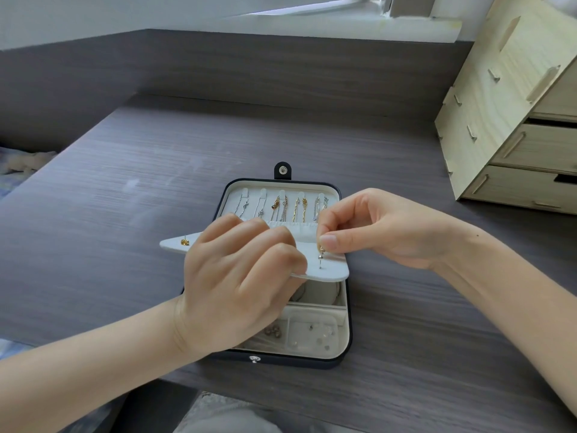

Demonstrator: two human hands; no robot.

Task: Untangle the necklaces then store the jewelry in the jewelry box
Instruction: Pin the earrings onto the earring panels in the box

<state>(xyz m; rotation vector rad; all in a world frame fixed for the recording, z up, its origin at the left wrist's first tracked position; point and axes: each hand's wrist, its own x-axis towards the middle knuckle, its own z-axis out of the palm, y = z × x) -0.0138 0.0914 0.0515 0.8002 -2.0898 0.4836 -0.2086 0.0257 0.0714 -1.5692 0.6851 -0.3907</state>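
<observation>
A dark jewelry box (346, 345) with a cream lining lies open on the desk. Several silver and gold necklaces (295, 209) hang on hooks inside its raised lid. My left hand (240, 276) grips the white earring panel (334, 270) and holds it up over the box. A gold stud (184, 242) sits at the panel's left corner. My right hand (368, 232) pinches a small silver earring (321, 253) between thumb and forefinger at the panel's right side. Small beads and earring backs (318, 334) lie in the front compartments.
A pale wooden drawer unit (512, 120) stands at the right back of the grey desk (125, 189). A window sill runs along the wall behind. Fabric shows at the far left edge, below the desk.
</observation>
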